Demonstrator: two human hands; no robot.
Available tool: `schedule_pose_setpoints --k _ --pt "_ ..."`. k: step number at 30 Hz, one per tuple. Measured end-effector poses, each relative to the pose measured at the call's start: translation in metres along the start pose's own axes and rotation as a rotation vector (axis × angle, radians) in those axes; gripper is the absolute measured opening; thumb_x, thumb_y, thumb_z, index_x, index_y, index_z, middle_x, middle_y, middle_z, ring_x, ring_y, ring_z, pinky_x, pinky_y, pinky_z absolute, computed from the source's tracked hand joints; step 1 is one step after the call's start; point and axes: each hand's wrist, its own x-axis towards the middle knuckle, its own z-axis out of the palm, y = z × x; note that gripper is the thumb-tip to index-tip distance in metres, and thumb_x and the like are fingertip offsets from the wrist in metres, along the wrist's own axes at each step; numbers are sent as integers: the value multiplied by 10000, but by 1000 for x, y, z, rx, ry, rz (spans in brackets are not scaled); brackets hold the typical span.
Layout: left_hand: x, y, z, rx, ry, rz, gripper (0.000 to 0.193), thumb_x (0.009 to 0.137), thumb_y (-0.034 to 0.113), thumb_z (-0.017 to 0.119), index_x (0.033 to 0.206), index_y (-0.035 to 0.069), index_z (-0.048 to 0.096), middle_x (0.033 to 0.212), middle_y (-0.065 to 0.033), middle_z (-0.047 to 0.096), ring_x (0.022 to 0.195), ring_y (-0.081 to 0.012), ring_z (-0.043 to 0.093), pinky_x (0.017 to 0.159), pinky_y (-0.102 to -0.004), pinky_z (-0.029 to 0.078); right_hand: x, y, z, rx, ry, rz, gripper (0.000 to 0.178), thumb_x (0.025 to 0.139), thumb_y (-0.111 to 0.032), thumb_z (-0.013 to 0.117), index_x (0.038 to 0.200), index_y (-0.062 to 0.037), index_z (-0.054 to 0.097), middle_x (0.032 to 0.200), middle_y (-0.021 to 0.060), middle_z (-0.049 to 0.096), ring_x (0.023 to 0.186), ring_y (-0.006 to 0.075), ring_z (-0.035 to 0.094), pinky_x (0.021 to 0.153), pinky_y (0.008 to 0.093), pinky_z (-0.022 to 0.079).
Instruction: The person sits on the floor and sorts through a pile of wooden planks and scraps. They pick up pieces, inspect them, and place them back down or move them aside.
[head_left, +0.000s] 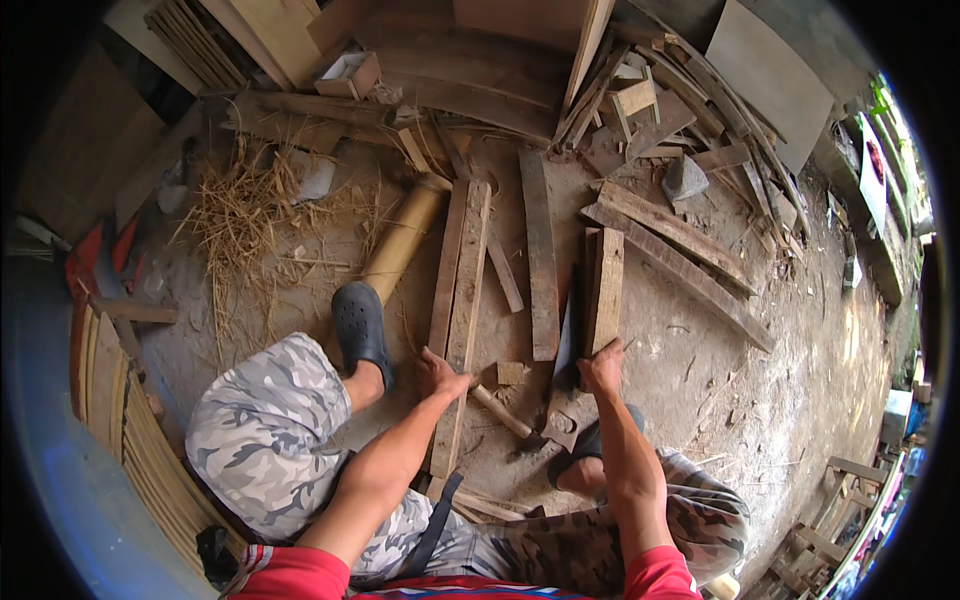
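My left hand (441, 376) is wrapped across a long wooden plank (468, 270), thumb on one side and fingers on the other. A second, darker plank lies along its left side. My right hand (601, 368) grips the near end of a shorter, thick piece of wood (607, 285), with a dark strip beside it. A handsaw (566, 345) lies just left of that piece, its handle toward me. Between my hands are a small wood block (511, 373) and a tool with a round wooden handle (500, 411), its head hard to make out.
A dark board (540, 255) lies between the planks, and two rough boards (690, 270) lie to the right. Straw-like shavings (245, 205) and a brass-coloured cylinder (408, 235) are at the left. Scrap wood (680, 100) is piled at the back, near a grey stone (684, 178).
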Motion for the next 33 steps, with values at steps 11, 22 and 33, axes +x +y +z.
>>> schedule_pose_setpoints --k 11,22,33 --pt "6 -26 -67 79 -26 -26 1194 681 424 820 1489 -11 55 1471 -276 279 1361 -408 343 1133 -438 331 2 3 -3 -36 -4 24 803 684 -174 778 1279 -28 260 1249 321 455 1118 507 534 936 523 488" --pt "3 -30 -44 206 -85 -169 1284 637 494 847 1517 50 25 1363 -197 367 1224 -354 465 989 -453 462 2 9 0 11 -14 -17 897 684 -174 769 1376 -10 223 1285 347 440 1155 521 511 977 522 468" --pt "19 -10 -60 175 -197 -116 1368 658 439 828 1519 48 -160 1573 -260 159 1375 -383 366 1093 -459 392 1 3 -10 -21 -29 -7 782 664 -216 782 1262 -29 316 1266 295 493 1120 498 539 944 526 470"
